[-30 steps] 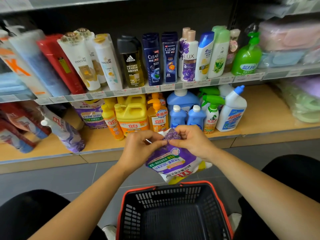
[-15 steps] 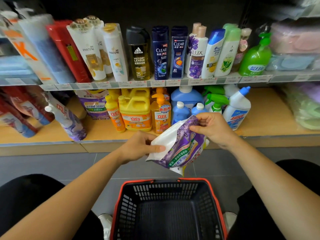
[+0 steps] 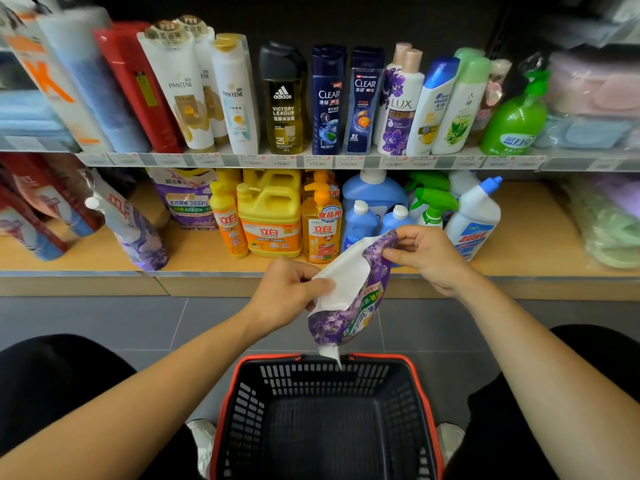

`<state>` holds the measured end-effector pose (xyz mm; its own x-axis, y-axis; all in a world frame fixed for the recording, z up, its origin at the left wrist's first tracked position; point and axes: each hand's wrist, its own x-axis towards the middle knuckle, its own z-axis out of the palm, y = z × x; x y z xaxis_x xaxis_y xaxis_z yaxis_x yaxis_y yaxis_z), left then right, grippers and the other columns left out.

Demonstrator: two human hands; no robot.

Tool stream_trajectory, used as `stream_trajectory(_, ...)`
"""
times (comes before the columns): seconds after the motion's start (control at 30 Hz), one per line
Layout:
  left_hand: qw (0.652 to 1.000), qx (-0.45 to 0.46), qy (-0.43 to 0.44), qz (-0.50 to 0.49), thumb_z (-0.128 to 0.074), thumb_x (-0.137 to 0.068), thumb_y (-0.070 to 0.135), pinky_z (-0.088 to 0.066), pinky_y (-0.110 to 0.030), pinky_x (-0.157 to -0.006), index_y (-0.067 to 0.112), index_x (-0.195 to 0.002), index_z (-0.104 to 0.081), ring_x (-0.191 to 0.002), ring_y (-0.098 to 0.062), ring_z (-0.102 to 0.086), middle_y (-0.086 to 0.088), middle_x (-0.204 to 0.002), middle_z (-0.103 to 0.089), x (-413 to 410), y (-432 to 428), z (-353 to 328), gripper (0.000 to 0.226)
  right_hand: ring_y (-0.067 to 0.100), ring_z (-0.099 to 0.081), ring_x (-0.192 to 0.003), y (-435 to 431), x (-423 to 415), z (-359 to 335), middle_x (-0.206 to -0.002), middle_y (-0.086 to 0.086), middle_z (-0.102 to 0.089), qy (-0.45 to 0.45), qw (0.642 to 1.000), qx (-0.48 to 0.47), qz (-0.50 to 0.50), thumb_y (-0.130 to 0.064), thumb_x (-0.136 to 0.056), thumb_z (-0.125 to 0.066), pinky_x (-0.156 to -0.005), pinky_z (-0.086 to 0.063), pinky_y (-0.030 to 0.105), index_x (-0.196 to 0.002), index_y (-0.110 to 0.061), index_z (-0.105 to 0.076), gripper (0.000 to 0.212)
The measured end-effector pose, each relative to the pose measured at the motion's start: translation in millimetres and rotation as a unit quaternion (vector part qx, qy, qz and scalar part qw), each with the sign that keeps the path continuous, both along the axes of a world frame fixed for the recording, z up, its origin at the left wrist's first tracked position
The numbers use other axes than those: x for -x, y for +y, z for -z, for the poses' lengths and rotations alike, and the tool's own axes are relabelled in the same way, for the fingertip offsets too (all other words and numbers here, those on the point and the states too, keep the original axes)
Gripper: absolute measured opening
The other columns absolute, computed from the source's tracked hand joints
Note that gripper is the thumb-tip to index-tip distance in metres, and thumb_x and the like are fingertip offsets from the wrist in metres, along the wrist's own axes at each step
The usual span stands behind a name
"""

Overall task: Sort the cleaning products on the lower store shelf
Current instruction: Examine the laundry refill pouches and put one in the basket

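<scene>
A purple and white detergent pouch (image 3: pixel 349 292) hangs in the air in front of the lower shelf (image 3: pixel 194 258), above the basket. My left hand (image 3: pixel 287 289) grips its white lower-left edge. My right hand (image 3: pixel 422 254) pinches its purple top corner. On the lower shelf stand yellow and orange dish-soap bottles (image 3: pixel 270 220), blue bottles (image 3: pixel 360 220), a green spray bottle (image 3: pixel 433 206), a white toilet cleaner with a blue cap (image 3: pixel 474 216), another purple pouch (image 3: pixel 187 199) at the back and a leaning purple refill pouch (image 3: pixel 131 230) at the left.
A black basket with a red rim (image 3: pixel 325 417) stands on the grey floor between my knees. The upper shelf (image 3: pixel 311 161) holds shampoo and body-wash bottles. Soft pastel packs (image 3: pixel 609 223) lie at the lower shelf's right end, red pouches (image 3: pixel 31 209) at its left.
The pouch has been lifted and turned more upright, its white back showing. My right hand rose to the right with the top corner; my left hand shifted to the lower edge.
</scene>
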<state>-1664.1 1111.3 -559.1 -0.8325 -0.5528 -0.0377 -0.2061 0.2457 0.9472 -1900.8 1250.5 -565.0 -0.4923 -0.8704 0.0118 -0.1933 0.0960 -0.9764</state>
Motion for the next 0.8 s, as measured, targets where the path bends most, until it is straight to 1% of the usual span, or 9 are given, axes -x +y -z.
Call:
stream_trajectory(0.07,0.999,0.034,0.005,-0.019,-0.070,-0.087,0.003,-0.027,-0.017,-0.046,0.015,-0.043,-0.053,-0.041,-0.004,-0.034,0.007,-0.042,-0.044,0,1,1,0.048,0.009,-0.070,-0.093,-1,-3,0,-0.096,-0.006,-0.076,-0.024,0.999,-0.023,-0.005,-0.004,-0.090,-0.071,-0.082,-0.059,0.031,-0.097,-0.021,-0.075,0.019)
stream_trajectory(0.17,0.996,0.078,-0.007,-0.038,-0.069,-0.086,0.003,-0.024,-0.024,-0.047,0.019,-0.041,-0.045,-0.041,-0.006,-0.031,0.007,-0.040,-0.040,-1,1,0,0.053,0.012,-0.067,-0.103,-3,-15,-5,-0.110,-0.004,-0.070,-0.058,0.996,-0.063,0.027,-0.038,-0.091,-0.071,-0.076,-0.060,0.031,-0.100,-0.038,-0.077,0.011)
stream_trajectory(0.27,0.992,0.115,-0.024,-0.045,-0.067,-0.084,0.003,-0.031,-0.033,-0.047,0.004,-0.045,-0.053,-0.042,-0.013,-0.040,-0.008,-0.043,-0.052,-3,2,-2,0.042,0.011,-0.067,-0.082,-7,-33,-6,-0.094,-0.007,-0.066,0.003,0.989,-0.129,0.075,-0.077,-0.064,-0.067,-0.060,-0.053,0.025,-0.092,-0.043,-0.075,0.045)
stream_trajectory(0.33,0.990,0.135,-0.023,-0.031,-0.067,-0.084,0.003,-0.037,-0.039,-0.050,0.000,-0.047,-0.056,-0.045,-0.025,-0.046,-0.014,-0.048,-0.057,-5,2,-3,0.039,0.011,-0.067,-0.063,-14,-47,-1,-0.086,-0.004,-0.068,0.030,0.982,-0.164,0.090,-0.083,-0.059,-0.063,-0.053,-0.051,0.025,-0.094,-0.031,-0.070,0.063)
stream_trajectory(0.4,0.988,0.154,-0.021,-0.017,-0.068,-0.084,0.002,-0.040,-0.043,-0.052,0.002,-0.047,-0.057,-0.050,-0.031,-0.052,-0.012,-0.048,-0.058,-6,4,-4,0.039,0.013,-0.069,-0.057,-21,-57,4,-0.084,0.004,-0.072,0.008,0.979,-0.176,0.100,-0.078,-0.063,-0.070,-0.049,-0.051,0.027,-0.101,-0.021,-0.059,0.069)
stream_trajectory(0.47,0.985,0.168,-0.023,-0.008,-0.068,-0.084,0.002,-0.043,-0.044,-0.052,0.003,-0.047,-0.057,-0.051,-0.031,-0.055,-0.009,-0.048,-0.059,-6,5,-4,0.039,0.018,-0.072,-0.070,-27,-60,7,-0.089,0.009,-0.073,-0.012,0.978,-0.175,0.110,-0.064,-0.069,-0.080,-0.056,-0.056,0.034,-0.106,-0.016,-0.052,0.067)
stream_trajectory(0.53,0.986,0.166,-0.023,-0.008,-0.069,-0.085,0.002,-0.043,-0.045,-0.053,0.001,-0.048,-0.058,-0.053,-0.034,-0.056,-0.010,-0.049,-0.060,-5,5,-4,0.038,0.023,-0.073,-0.083,-28,-58,6,-0.094,0.011,-0.073,-0.062,0.982,-0.148,0.101,-0.039,-0.080,-0.083,-0.068,-0.061,0.041,-0.115,-0.010,-0.050,0.056)
stream_trajectory(0.63,0.989,0.147,-0.024,-0.018,-0.069,-0.086,0.005,-0.042,-0.045,-0.052,-0.001,-0.048,-0.057,-0.054,-0.036,-0.054,-0.013,-0.050,-0.060,-6,2,-4,0.039,0.023,-0.075,-0.072,-23,-51,-1,-0.079,0.010,-0.075,-0.139,0.985,-0.096,0.044,-0.002,-0.087,-0.074,-0.061,-0.060,0.033,-0.129,-0.007,-0.047,0.050)
stream_trajectory(0.8,0.990,0.133,-0.037,-0.023,-0.070,-0.085,0.007,-0.036,-0.039,-0.049,0.006,-0.046,-0.058,-0.045,-0.012,-0.046,-0.007,-0.047,-0.059,-7,0,-7,0.042,0.026,-0.073,-0.068,-15,-44,-7,-0.077,0.016,-0.070,-0.119,0.989,-0.087,0.000,0.013,-0.086,-0.068,-0.063,-0.060,0.031,-0.135,-0.013,-0.051,0.058)
